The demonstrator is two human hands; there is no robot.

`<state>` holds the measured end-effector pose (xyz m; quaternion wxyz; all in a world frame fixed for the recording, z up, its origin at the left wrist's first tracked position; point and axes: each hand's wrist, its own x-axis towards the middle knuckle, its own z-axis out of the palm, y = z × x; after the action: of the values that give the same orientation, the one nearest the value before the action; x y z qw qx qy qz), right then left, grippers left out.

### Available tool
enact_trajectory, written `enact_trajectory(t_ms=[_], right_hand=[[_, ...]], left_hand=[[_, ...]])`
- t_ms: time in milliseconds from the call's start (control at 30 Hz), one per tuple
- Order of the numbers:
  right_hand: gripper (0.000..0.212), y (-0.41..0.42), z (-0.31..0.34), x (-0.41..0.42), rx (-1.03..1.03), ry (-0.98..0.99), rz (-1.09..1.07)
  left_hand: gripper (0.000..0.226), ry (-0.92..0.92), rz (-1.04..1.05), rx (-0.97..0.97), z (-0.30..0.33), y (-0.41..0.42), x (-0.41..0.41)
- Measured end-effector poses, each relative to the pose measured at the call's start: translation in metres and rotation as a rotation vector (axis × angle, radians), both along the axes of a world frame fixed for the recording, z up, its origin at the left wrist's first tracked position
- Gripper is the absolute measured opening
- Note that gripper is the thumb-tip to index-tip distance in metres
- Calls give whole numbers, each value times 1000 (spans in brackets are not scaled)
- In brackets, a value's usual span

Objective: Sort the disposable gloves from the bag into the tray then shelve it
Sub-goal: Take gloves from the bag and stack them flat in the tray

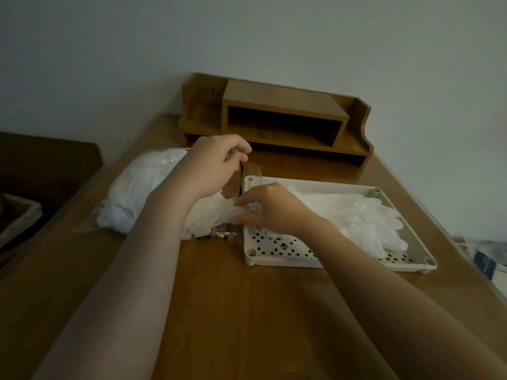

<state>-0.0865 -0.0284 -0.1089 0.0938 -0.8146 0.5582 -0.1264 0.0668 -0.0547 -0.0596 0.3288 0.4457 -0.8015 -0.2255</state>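
Observation:
A clear plastic bag [142, 187] stuffed with white disposable gloves lies on the wooden table, left of a cream perforated tray [277, 255]. My left hand [216, 165] pinches the bag's open mouth flap and lifts it. At the bag's opening, my right hand [270, 208] pinches a translucent glove [216, 212] over the tray's left rim. Several gloves [365, 218] lie flat in the tray, fingers pointing right.
A wooden desk shelf [279, 119] with an open slot stands against the wall behind the tray. A dark piece of furniture with a basket [19, 220] sits at the left. Papers or packets [488, 259] lie off the table's right edge.

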Motion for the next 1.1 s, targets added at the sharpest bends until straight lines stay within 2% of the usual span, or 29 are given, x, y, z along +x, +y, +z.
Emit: enact_trajectory(t_ms=[100, 167, 267, 333, 400, 500, 600, 700, 833, 967, 1100], right_hand=[[29, 3, 0, -3, -41, -75, 11], [18, 2, -2, -3, -69, -221, -26], [11, 2, 2, -1, 13, -458, -154], [13, 3, 8, 0, 78, -606, -243], [17, 5, 12, 0, 113, -709, -279], [23, 7, 17, 2, 170, -885, -305], [24, 6, 20, 2, 166, -987, -345], [22, 5, 21, 1, 201, -1119, -388], [21, 4, 19, -3, 295, -1413, -470], [26, 2, 18, -4, 393, -1664, -562], [23, 3, 18, -4, 442, -1731, -701]], left_hand=[[27, -10, -29, 30, 0, -1, -2], [25, -38, -51, 57, 0, -1, -2], [15, -151, -86, 124, -3, -3, 1], [13, -217, -113, 197, -5, -3, 5], [21, -241, -133, 245, -7, -2, 8], [28, -255, -139, 241, -8, -1, 6], [19, -262, -115, 187, -9, 1, -2], [24, -271, -85, 171, -14, 1, -5], [12, -345, -43, 170, -20, -3, -2], [30, -345, 36, 216, -18, -7, 6], [45, -585, 159, 132, -19, 0, 5]])
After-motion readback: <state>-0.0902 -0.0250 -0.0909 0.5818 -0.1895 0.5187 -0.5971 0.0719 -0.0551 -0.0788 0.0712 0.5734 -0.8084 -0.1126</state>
